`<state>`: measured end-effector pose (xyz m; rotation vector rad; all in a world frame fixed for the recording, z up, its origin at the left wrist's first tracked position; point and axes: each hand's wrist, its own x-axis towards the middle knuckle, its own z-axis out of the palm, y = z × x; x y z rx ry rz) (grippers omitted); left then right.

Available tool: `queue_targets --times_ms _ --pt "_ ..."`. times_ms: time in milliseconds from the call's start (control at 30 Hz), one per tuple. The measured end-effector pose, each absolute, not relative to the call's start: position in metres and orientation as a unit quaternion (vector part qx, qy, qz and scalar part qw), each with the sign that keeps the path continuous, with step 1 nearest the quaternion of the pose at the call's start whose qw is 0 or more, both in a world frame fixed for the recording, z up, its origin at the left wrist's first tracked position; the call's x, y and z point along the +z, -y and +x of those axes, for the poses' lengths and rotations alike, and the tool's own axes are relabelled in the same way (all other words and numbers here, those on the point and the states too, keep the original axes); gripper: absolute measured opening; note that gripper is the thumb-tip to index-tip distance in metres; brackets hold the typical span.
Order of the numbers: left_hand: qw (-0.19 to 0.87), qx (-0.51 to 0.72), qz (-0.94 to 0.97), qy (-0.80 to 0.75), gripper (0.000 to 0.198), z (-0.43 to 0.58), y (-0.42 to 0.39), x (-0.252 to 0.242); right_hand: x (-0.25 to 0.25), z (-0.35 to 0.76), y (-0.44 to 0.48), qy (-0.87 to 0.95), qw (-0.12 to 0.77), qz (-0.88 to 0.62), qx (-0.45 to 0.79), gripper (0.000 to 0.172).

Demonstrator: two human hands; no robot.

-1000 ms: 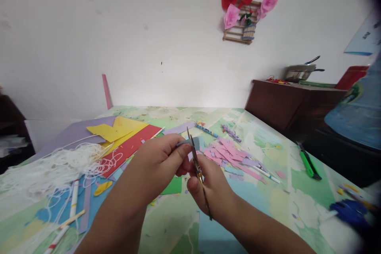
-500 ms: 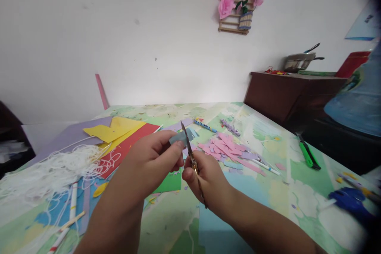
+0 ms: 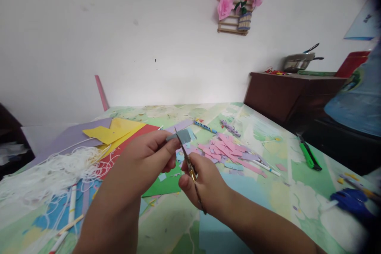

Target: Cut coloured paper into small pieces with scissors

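My left hand (image 3: 151, 154) pinches a small strip of blue paper (image 3: 187, 136) between thumb and fingers, above the middle of the table. The strip's right end is cut into a fringe. In my right hand (image 3: 205, 182) is a pair of slim scissors (image 3: 192, 172), gripped by the handles, with the blades pointing up and away and lying across the strip. How far the blades are apart cannot be made out. Below the hands lie a green sheet (image 3: 163, 185) with small blue scraps and a light blue sheet (image 3: 222, 222).
Pink paper scraps (image 3: 226, 147) are heaped beyond my right hand. A tangle of white string (image 3: 56, 166) and yellow paper (image 3: 113, 131) lie to the left. A green utility knife (image 3: 309, 152) and a blue tool (image 3: 349, 200) are at the right. A wall (image 3: 178, 79) borders the far edge.
Both hands have shifted slightly left. The scissors have moved left along the blue strip and a little lower, so more of the strip shows right of the blades.
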<state>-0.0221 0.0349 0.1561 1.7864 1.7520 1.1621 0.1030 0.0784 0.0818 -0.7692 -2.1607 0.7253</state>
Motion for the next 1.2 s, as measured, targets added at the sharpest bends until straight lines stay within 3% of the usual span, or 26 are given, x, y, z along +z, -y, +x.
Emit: queue_targets --times_ms 200,500,1200 --pt "0.165 0.365 0.662 -0.634 0.028 -0.0229 -0.0342 0.1526 0.0803 0.1018 -0.0789 0.835 0.395 -0.253 0.289 0.044" --pt "0.162 0.387 0.642 -0.642 0.026 -0.0201 -0.0356 0.1521 0.0772 0.1019 -0.0810 0.832 0.370 -0.290 0.296 0.054" --pt "0.176 0.418 0.617 -0.643 0.031 -0.0198 -0.0368 0.1517 0.0762 0.1016 -0.0813 0.833 0.375 -0.277 0.298 0.048"
